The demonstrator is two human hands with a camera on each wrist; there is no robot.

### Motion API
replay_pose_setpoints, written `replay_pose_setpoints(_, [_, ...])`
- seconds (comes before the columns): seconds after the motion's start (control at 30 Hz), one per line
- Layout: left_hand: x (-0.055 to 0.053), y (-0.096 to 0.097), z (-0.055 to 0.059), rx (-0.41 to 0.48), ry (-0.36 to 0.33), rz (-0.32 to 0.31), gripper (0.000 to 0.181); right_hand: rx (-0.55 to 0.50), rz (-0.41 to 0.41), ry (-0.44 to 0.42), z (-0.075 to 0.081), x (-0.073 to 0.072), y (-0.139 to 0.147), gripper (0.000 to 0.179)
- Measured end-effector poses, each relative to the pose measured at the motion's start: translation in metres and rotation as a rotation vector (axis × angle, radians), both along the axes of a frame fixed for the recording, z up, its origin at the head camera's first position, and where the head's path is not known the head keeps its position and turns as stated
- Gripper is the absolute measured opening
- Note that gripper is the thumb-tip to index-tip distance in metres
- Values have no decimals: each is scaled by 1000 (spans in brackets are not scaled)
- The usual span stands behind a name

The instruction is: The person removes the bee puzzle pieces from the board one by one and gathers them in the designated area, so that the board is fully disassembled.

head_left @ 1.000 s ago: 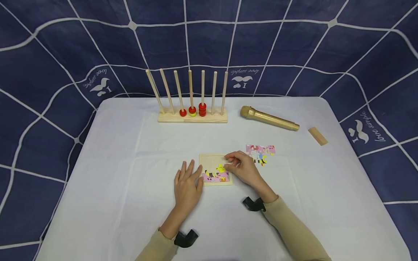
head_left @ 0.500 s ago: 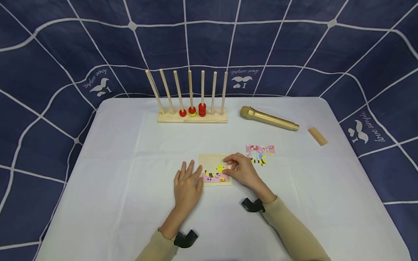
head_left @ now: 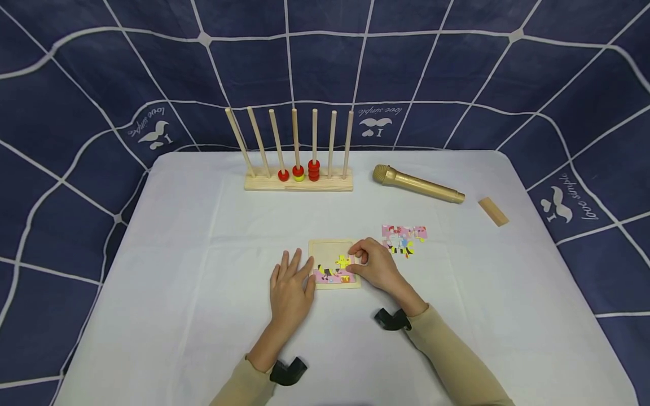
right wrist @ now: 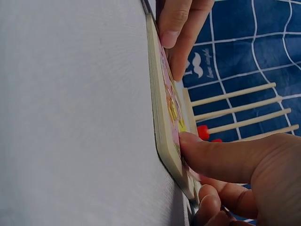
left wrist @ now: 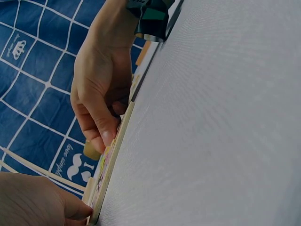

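A shallow wooden puzzle tray (head_left: 327, 248) lies between the hands, its lower part filled with pink and yellow bee-picture pieces (head_left: 332, 276). My left hand (head_left: 291, 293) rests with fingers spread, index finger and thumb against the tray's left edge. At the right edge, my right hand (head_left: 378, 265) pinches a pink jigsaw piece (head_left: 352, 259) between thumb and fingers, low over the tray. In the right wrist view the thumb (right wrist: 207, 153) presses down on the picture surface, while the other fingers curl by the tray's side. Most of that piece is hidden by the fingers.
More joined jigsaw pieces (head_left: 404, 232) lie just beyond the right hand. At the back stands a wooden peg rack (head_left: 264, 183) with red and yellow beads. A gold microphone (head_left: 421, 186) and a small wooden strip (head_left: 493, 211) lie at the right rear.
The right hand has shifted slightly toward the near side, its thumb lower over the tray's right edge, and then stays almost still. My left hand keeps its place.
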State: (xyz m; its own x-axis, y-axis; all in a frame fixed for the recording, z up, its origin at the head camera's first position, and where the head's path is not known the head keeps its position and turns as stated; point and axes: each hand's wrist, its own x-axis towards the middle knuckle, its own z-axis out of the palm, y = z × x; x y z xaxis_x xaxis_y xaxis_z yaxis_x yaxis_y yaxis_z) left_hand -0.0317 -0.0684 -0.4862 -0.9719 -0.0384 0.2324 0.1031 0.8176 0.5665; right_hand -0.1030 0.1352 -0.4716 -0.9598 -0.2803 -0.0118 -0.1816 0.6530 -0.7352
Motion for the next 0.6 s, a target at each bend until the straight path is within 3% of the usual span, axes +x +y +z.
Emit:
replay_pose_setpoints(0.33, [0, 0, 0, 6, -3, -2, 36, -52, 39, 37, -4, 0, 3, 30])
replay_pose_setpoints(0.6, [0, 0, 1, 0, -1, -3, 36, -140, 62, 23, -2, -1, 4, 15])
